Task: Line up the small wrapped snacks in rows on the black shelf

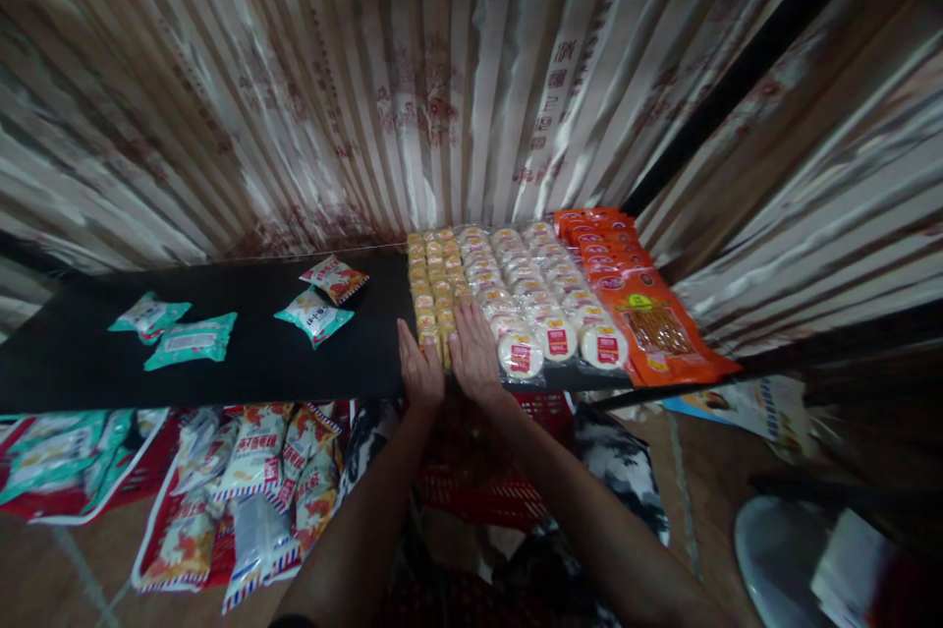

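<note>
My left hand (pixel 420 368) lies flat with fingers stretched out on the black shelf (pixel 243 363), against the left side of a row of small yellow snack packs (pixel 434 294). On the right side of that row, my right hand (pixel 473 350) rests flat over the packs, fingers together and extended. Beside it lie rows of round white cakes in clear wrap with red labels (pixel 549 314). Further right are overlapping orange snack packets (pixel 634 299).
Teal packets (pixel 188 338) and a red-white packet (pixel 335 277) lie loose on the shelf's left half. Below, red trays hold several snack bags (pixel 250 471). A red basket (pixel 501 490) sits under my arms. A striped curtain (pixel 413 78) hangs behind.
</note>
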The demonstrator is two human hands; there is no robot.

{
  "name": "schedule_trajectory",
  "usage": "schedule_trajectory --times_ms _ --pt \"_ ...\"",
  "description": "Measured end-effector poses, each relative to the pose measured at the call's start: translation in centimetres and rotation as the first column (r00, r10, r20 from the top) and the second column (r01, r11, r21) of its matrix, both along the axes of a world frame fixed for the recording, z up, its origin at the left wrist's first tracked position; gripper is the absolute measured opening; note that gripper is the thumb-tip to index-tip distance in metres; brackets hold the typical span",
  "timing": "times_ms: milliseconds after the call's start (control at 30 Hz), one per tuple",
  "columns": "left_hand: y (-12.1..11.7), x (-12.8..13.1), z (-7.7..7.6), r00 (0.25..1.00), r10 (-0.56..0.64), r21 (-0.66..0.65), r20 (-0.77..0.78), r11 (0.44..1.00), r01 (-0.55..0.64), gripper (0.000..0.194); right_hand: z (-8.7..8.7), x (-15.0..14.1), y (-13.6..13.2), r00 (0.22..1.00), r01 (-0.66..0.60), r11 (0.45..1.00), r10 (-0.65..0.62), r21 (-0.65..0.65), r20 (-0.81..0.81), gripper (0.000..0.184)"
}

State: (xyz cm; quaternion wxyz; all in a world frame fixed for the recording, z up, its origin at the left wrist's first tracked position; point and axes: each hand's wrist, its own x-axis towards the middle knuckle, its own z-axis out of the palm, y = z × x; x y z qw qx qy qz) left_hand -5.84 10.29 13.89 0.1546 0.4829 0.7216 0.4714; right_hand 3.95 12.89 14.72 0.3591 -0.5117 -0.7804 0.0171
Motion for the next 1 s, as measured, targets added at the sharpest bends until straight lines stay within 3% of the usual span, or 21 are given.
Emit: schedule_trajectory --times_ms 700,1000 --pt "-0.08 0.00 -0.02 1.000 -0.008 0.013 -0.016 1.000 0.008 0.062 0.04 -0.12 0.04 0.999 -0.014 1.000 0.014 -0.012 -0.032 0.049" --pt "-0.16 0.06 -0.27 0.996 -0.078 0.002 -0.034 0.997 0.079 0.062 0.17 -0.57 -0.26 1.000 -0.001 1.000 0.001 -0.004 -0.014 0.049"
